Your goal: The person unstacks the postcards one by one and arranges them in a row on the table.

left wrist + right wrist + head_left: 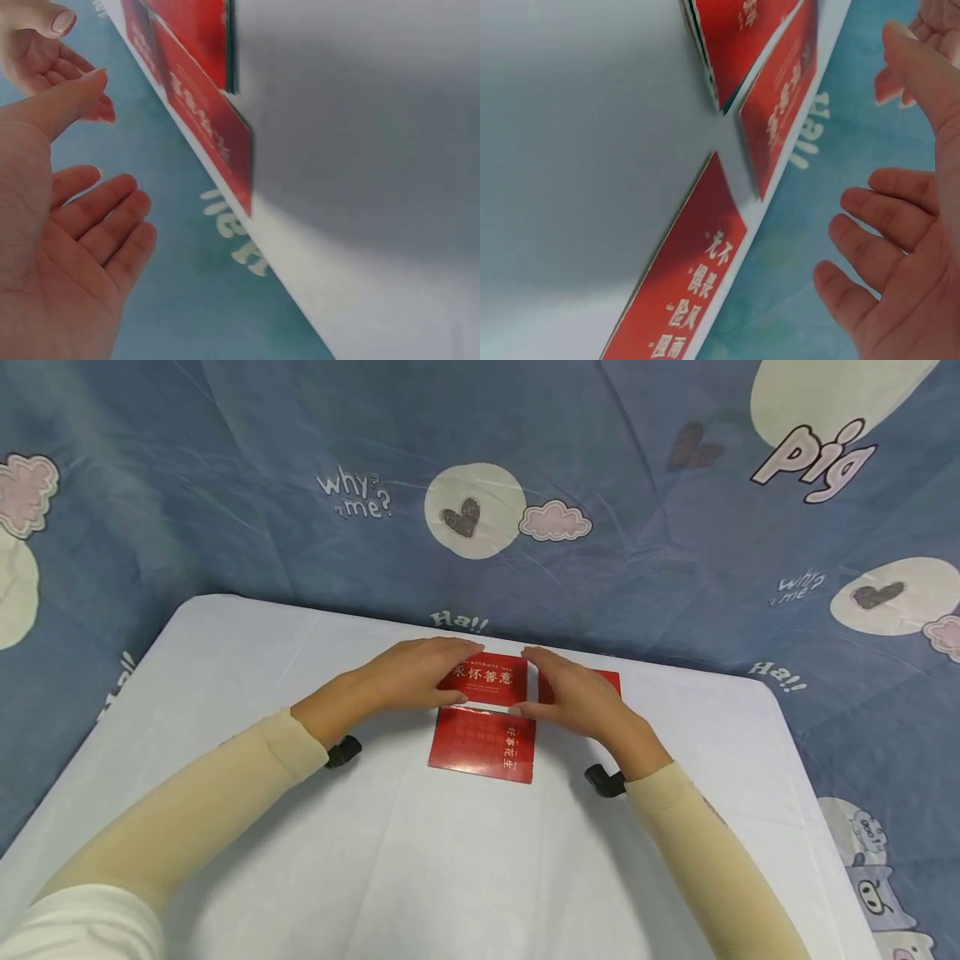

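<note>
Three red cards with pale lettering lie at the far edge of the white table. The middle card [489,679] is between my two hands. A thicker-looking card [482,745] with a dark green edge lies in front of it, and another card [609,679] is to the right, partly hidden by my right hand. My left hand [420,677] arches over the middle card's left end, fingers and thumb spread. On the other side, my right hand [581,697] hovers with spread, slightly bent fingers. Both wrist views show bare palms holding nothing, apart from the cards [206,112] [679,285].
The white-covered table [450,860] extends toward me. A blue patterned cloth [300,560] hangs behind it. Black wrist-worn pieces [345,752] stick out beneath both forearms.
</note>
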`<state>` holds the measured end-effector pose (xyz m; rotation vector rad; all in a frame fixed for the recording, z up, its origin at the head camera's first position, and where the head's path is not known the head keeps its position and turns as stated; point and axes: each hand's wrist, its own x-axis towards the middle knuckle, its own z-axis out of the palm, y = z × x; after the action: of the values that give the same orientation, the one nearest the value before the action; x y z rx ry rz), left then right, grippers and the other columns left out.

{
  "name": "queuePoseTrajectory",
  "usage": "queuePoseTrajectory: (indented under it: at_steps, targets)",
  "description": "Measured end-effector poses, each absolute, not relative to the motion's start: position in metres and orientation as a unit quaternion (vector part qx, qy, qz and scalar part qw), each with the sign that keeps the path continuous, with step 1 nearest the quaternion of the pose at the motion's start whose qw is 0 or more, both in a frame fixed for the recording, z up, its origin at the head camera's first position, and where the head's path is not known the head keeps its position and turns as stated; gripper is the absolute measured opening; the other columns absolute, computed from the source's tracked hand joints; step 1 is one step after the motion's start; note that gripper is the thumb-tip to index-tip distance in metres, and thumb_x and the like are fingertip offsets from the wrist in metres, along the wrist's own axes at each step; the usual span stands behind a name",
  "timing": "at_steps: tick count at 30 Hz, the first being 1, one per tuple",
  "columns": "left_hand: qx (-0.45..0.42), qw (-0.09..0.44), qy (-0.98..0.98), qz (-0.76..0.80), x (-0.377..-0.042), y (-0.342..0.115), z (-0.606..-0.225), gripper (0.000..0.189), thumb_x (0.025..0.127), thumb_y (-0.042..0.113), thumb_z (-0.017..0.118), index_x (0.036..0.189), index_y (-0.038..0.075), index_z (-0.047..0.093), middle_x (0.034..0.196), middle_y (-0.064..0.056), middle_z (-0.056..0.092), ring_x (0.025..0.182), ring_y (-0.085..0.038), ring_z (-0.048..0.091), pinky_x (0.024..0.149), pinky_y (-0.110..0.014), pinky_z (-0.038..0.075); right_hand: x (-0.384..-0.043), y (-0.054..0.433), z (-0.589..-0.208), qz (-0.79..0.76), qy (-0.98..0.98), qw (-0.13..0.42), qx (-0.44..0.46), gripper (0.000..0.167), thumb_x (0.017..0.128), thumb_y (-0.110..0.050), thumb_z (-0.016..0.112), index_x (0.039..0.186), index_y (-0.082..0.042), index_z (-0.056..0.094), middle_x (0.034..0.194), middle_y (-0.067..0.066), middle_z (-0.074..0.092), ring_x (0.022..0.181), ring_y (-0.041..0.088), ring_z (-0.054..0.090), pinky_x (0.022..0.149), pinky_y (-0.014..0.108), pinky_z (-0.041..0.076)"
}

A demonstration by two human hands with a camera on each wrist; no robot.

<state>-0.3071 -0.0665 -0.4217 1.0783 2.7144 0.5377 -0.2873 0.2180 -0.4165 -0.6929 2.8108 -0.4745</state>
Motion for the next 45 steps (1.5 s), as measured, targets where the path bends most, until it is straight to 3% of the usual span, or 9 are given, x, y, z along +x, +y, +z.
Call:
queuePoseTrajectory:
  at_steps: [5, 11, 17, 27, 45]
  targets:
    - [0.383, 0.082, 0.901, 0.187, -0.295, -0.066, -0.420, 0.083, 0.089, 0.029, 0.085, 0.158, 0.007, 0.045, 0.154, -0.012, 0.053, 0.141, -0.032, 0.051, 0.111, -0.049, 0.048, -0.273, 0.218, -0.413, -0.160, 0.951, 0.110, -0.239, 0.098, 0.083, -0.054, 0.085, 0.161, -0.016, 0.041, 0.160, 0.006, 0.047, 0.146, 0.026, 0.045, 0.109, 0.050, 0.049]
    - [0.385, 0.105, 0.902, 0.166, -0.280, -0.065, -0.423, 0.089, 0.086, 0.034, 0.088, 0.158, 0.007, 0.044, 0.155, -0.012, 0.052, 0.141, -0.032, 0.050, 0.112, -0.050, 0.047, -0.255, 0.217, -0.415, -0.146, 0.949, 0.123, -0.249, 0.099, 0.080, -0.052, 0.088, 0.160, -0.014, 0.043, 0.154, 0.006, 0.052, 0.132, 0.024, 0.058, 0.102, 0.046, 0.055]
    - [0.390, 0.113, 0.899, 0.164, -0.266, -0.069, -0.435, 0.094, 0.081, 0.038, 0.091, 0.158, 0.008, 0.045, 0.155, -0.012, 0.052, 0.141, -0.031, 0.050, 0.113, -0.050, 0.045, -0.239, 0.215, -0.423, -0.131, 0.944, 0.117, -0.278, 0.096, 0.080, -0.052, 0.089, 0.157, -0.013, 0.048, 0.154, 0.004, 0.053, 0.143, 0.023, 0.048, 0.106, 0.044, 0.053]
    - [0.395, 0.119, 0.898, 0.151, -0.251, -0.078, -0.456, 0.094, 0.080, 0.041, 0.091, 0.157, 0.008, 0.047, 0.155, -0.011, 0.051, 0.143, -0.031, 0.047, 0.115, -0.051, 0.043, -0.224, 0.214, -0.441, -0.098, 0.942, 0.130, -0.293, 0.091, 0.079, -0.048, 0.090, 0.154, -0.013, 0.051, 0.151, 0.005, 0.057, 0.140, 0.025, 0.053, 0.099, 0.043, 0.057]
    - [0.409, 0.096, 0.898, 0.134, -0.246, -0.079, -0.459, 0.084, 0.083, 0.042, 0.088, 0.152, 0.007, 0.054, 0.152, -0.014, 0.054, 0.141, -0.032, 0.050, 0.113, -0.051, 0.045, -0.217, 0.210, -0.445, -0.110, 0.944, 0.118, -0.288, 0.087, 0.081, -0.039, 0.091, 0.153, -0.010, 0.052, 0.150, 0.009, 0.057, 0.139, 0.027, 0.054, 0.100, 0.046, 0.057]
